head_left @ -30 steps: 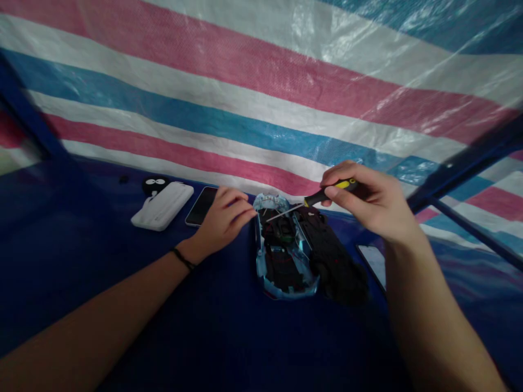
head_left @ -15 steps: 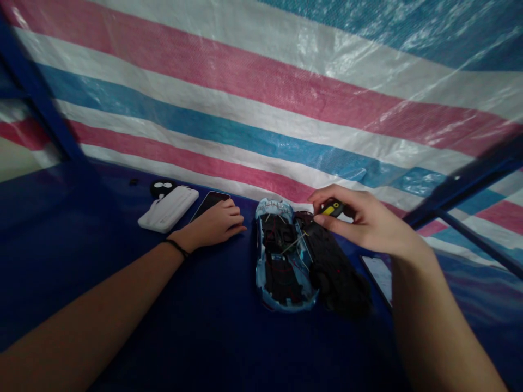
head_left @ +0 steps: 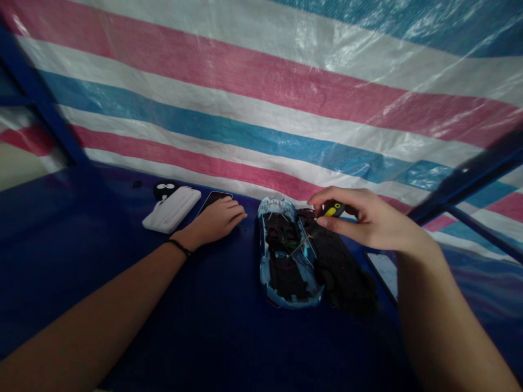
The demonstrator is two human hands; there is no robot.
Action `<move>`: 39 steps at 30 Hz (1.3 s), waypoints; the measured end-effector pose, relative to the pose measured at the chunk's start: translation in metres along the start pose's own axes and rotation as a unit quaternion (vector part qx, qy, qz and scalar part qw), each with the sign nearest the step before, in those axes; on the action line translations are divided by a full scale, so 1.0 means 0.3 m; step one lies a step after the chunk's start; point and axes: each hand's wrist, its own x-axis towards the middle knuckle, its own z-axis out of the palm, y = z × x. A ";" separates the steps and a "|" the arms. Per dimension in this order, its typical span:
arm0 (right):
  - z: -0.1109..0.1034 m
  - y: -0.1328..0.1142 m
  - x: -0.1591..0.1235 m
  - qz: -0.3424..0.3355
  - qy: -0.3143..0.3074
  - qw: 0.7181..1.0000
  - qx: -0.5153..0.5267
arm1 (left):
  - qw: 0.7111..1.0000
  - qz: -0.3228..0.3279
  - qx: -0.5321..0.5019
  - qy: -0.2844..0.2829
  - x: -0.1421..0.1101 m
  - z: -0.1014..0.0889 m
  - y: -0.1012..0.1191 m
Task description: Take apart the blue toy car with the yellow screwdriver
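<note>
The right hand, just right of centre in the frame, is clamped on a black-and-yellow plastic screwdriver, with the handle held between thumb and curled fingers. The left hand holds nothing: it lies palm down with the fingers together, over the lower edge of a black glass smartphone. A thin black wristband is worn on that wrist.

Between the hands, at the centre of the frame, a pale blue plastic toy car shell lies open side up, with dark internal parts and thin red wires exposed. A black plastic car chassis lies touching its right side. The shell is judged light and fragile, best held by its outer rim and clear of the wires; the chassis looks stiffer and could be taken by its edges.

At the left, a white rectangular power bank lies on the dark blue worktop. At the right, a second smartphone lies partly under the right forearm's shadow. A pink, white and blue striped tarpaulin fills the upper frame.
</note>
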 end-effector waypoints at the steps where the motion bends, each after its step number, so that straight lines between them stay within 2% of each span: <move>1: 0.000 0.000 0.000 -0.001 -0.002 1.000 -0.001 | 1.000 -0.014 0.002 -0.001 0.000 -0.001 0.002; 6: -0.005 -0.004 0.001 -0.014 -0.013 1.000 0.005 | 0.997 -0.016 0.002 -0.074 -0.005 -0.001 0.022; 8: -0.008 -0.006 0.001 -0.016 -0.015 1.000 0.008 | 0.996 -0.008 -0.007 -0.086 -0.005 0.002 0.029; 22: -0.006 0.000 -0.002 -0.025 -0.020 0.999 0.010 | 0.995 0.004 -0.074 -0.073 0.002 0.015 0.039; 39: -0.004 0.000 0.002 -0.009 -0.028 0.999 0.014 | 0.990 -0.001 -0.091 -0.104 0.010 0.008 0.062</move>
